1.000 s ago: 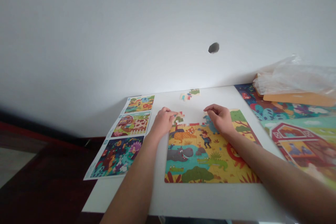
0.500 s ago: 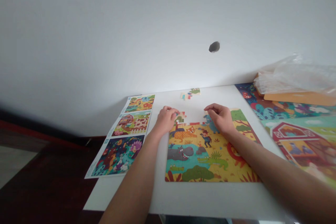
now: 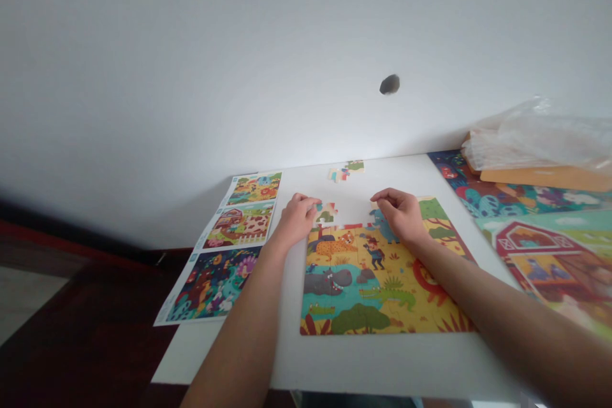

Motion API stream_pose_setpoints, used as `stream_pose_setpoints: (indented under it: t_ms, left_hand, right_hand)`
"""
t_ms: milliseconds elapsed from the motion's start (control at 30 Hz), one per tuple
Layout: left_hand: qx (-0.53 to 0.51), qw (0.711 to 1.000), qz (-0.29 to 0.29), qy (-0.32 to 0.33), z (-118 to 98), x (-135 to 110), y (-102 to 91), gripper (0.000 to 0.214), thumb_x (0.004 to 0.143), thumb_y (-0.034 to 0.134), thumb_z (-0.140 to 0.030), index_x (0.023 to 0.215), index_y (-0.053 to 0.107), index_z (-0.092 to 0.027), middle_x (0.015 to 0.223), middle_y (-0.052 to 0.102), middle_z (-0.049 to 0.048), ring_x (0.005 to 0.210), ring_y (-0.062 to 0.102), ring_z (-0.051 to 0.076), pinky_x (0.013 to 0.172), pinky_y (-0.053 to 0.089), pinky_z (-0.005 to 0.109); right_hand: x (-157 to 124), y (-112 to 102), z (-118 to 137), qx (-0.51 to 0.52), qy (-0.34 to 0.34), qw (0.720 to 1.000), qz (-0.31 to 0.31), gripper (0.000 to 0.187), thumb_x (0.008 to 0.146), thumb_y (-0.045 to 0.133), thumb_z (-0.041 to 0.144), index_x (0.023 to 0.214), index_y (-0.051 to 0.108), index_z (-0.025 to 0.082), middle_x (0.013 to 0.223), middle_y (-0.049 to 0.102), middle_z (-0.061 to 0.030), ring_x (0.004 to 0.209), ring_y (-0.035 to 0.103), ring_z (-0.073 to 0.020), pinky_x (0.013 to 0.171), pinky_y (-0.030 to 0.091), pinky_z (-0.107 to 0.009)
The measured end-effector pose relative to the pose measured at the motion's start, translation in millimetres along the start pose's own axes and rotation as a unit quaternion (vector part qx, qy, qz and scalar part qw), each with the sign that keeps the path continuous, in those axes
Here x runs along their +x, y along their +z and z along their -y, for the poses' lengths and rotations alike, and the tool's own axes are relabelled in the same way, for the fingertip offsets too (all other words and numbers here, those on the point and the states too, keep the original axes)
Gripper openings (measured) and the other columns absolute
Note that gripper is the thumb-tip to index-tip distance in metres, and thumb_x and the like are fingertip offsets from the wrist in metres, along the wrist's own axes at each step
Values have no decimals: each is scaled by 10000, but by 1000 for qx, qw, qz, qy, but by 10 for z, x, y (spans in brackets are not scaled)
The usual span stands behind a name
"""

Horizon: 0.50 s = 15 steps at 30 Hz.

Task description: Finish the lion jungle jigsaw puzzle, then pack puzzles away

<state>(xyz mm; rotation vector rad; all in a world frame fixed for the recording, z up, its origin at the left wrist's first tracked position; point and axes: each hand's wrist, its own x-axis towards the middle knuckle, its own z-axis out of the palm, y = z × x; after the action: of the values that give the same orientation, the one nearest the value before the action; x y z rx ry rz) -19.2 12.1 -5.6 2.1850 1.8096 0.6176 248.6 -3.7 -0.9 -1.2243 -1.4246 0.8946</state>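
Jigsaw puzzle (image 3: 382,280) lies flat on the white surface (image 3: 363,363), close to the near edge, showing a hippo, a crocodile and a leopard on yellow ground, with an uneven top edge. Left hand (image 3: 297,218) is half-curled, its fingertips (image 3: 316,203) just beside a loose puzzle piece (image 3: 326,212) at that top edge; whether they have hold of it is impossible to tell. Right hand (image 3: 399,215) is loosely curled too, over the blue animal piece (image 3: 381,224) at the puzzle's top edge — no clear grip shows. Farther back, a small cluster of pieces (image 3: 345,171) sits near the wall (image 3: 239,64). To the left lies a printed sheet of three puzzle pictures (image 3: 215,284). To the right are more puzzle boards, one with a red barn (image 3: 540,261) — and a clear plastic bag (image 3: 535,140) on an orange card (image 3: 545,178).
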Motion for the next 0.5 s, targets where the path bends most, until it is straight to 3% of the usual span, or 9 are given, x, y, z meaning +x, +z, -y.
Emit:
stream_pose_setpoints:
  t_ms: [233, 500]
  left_hand:
    - [3, 1000, 23, 13, 73, -23, -66, 358, 882, 571, -324, 1226, 667, -303, 1097, 522, 59, 892, 605, 179, 907, 493, 345]
    - [5, 1000, 24, 15, 88, -34, -62, 332, 868, 591, -298, 1189, 672, -323, 1147, 493, 59, 1031, 601, 209, 1016, 450, 363]
  right_hand:
    - [-2, 6, 0, 9, 2, 1000, 4, 225, 757, 525, 272, 830, 693, 140, 485, 354, 65, 455, 262, -86, 454, 200, -241]
    - [-3, -2, -17, -6, -4, 1000, -3, 240, 749, 523, 288, 821, 701, 144, 487, 367, 59, 461, 268, -91, 460, 213, -246]
